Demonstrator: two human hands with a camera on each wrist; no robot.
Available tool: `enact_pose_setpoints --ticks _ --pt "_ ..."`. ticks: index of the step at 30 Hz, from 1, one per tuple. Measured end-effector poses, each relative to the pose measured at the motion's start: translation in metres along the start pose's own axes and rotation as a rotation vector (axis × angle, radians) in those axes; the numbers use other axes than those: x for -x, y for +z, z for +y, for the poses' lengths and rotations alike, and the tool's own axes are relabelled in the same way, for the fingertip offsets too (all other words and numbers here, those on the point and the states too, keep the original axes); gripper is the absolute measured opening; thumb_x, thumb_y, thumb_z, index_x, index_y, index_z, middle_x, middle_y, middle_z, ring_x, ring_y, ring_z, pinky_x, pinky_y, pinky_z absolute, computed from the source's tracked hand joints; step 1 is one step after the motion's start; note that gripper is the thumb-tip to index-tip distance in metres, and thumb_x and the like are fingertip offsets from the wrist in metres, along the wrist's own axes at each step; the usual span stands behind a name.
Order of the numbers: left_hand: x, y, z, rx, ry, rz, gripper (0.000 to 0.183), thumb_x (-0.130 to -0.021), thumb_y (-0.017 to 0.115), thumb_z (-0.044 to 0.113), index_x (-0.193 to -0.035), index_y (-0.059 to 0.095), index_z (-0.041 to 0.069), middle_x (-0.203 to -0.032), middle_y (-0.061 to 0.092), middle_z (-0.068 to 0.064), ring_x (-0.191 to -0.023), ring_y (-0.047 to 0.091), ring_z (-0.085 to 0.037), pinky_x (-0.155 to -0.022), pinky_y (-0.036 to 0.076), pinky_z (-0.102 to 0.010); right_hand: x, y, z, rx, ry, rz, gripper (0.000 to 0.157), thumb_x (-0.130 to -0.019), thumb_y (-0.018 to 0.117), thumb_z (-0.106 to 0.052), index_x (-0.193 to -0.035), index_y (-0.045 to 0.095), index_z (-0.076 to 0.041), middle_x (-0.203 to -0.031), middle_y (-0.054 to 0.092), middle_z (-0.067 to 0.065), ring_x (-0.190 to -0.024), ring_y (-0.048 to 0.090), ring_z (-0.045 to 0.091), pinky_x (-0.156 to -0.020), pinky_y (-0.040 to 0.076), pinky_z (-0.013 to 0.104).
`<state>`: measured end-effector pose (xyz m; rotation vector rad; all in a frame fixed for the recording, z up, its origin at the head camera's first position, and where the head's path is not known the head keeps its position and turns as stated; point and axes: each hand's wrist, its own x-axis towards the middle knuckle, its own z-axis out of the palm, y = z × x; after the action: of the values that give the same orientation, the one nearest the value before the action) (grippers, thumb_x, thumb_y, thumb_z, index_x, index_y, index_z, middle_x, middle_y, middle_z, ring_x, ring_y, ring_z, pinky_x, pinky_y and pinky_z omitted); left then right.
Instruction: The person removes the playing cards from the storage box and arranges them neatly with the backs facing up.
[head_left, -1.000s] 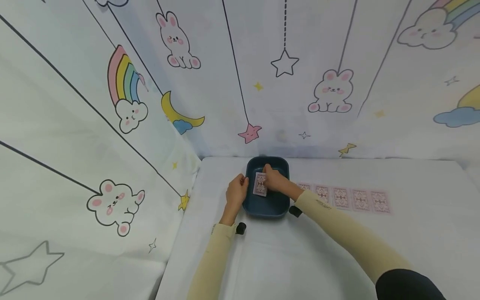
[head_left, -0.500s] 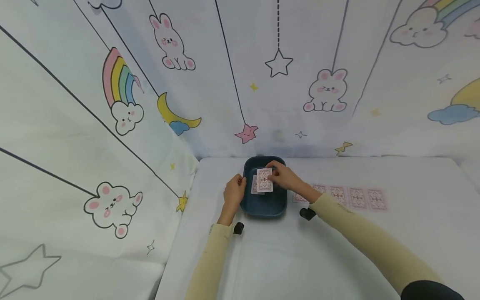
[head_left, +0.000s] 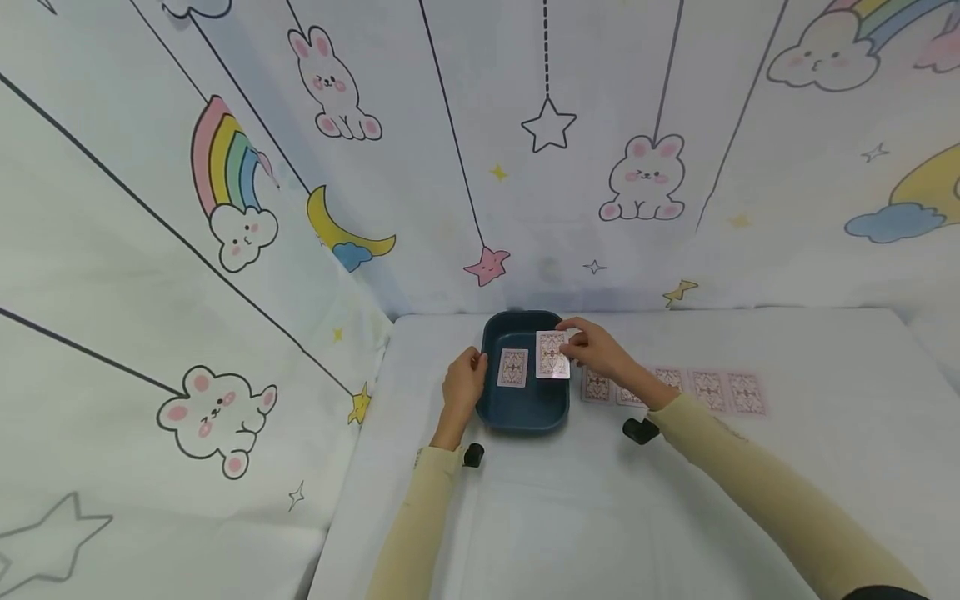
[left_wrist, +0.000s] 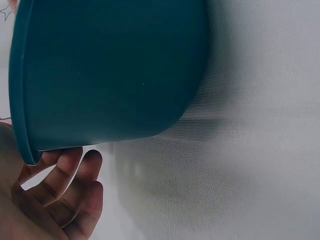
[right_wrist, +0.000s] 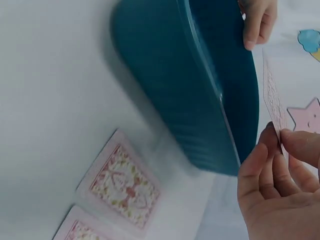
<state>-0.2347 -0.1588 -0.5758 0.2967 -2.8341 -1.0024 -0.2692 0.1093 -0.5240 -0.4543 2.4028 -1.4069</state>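
Cards [head_left: 707, 391] line the bench [head_left: 540, 517], partly behind the wrist [head_left: 647, 387]; right hand [head_left: 596, 347] pinches one card [head_left: 551, 355], left hand [head_left: 462, 382] grips the tray [head_left: 523, 408]

At lower centre, the tabletop [head_left: 555, 525] is leaving passage between the sleeves [head_left: 780, 492]. The left hand [head_left: 462, 383] (at mid-frame) is blocking the left of the tray [head_left: 525, 412].

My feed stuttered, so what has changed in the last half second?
The right hand, pinching one card, moved right, uncovering another card inside the blue container. Nothing was let go. The left hand still holds the blue container; the row of cards is unmoved.
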Motion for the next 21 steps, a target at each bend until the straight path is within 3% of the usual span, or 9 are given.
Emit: enact_pose_setpoints --ticks 21 --pt "0.001 -0.001 0.003 -0.014 -0.006 -0.003 0.023 -0.104 0.054 0.030 -0.094 0.061 0.011 -0.077 0.060 -0.006 -0.062 0.051 -0.018 -0.053 0.034 -0.029 0.026 -0.041 0.026 0.011 -0.039 0.039 0.045 -0.101 0.058 -0.012 -0.143 0.047 -0.001 -0.097 0.068 0.023 -0.090 0.064 0.036 -0.083 0.055 0.052"
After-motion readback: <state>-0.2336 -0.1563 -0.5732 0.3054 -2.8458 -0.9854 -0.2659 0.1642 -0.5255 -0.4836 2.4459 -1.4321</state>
